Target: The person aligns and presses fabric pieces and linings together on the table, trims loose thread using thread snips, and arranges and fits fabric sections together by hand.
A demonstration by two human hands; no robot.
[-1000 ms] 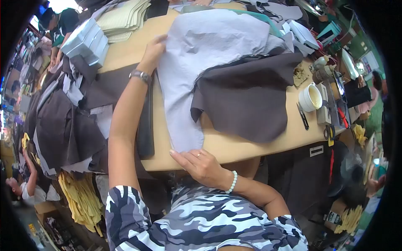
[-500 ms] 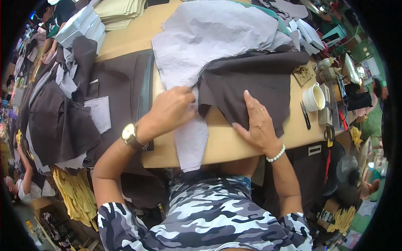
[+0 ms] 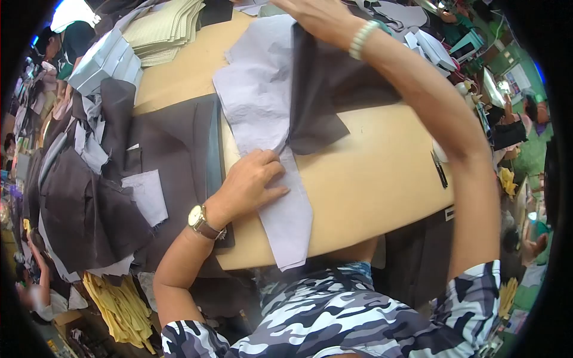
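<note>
My left hand is on the narrow lower part of a light grey cloth, near where it meets a dark brown cloth. Its fingers are curled onto the light cloth and the thumb points right. My right hand is stretched to the far end of the cloths, over their top edge. The top of the frame cuts off most of its fingers, so its grip is hidden. The dark cloth lies folded to the right from a nearly straight line beside the light cloth. The light strip's tail hangs over the table's near edge.
Dark brown cut pieces and a rumpled dark pile lie at the left. White boxes and a stack of cream sheets stand farther back. A black pen lies on the table at right. Other people work nearby.
My right hand has gone from the dark cloth near the front to the far end. The dark cloth has shifted away and leftward, baring more tabletop. My left hand stays near the seam.
</note>
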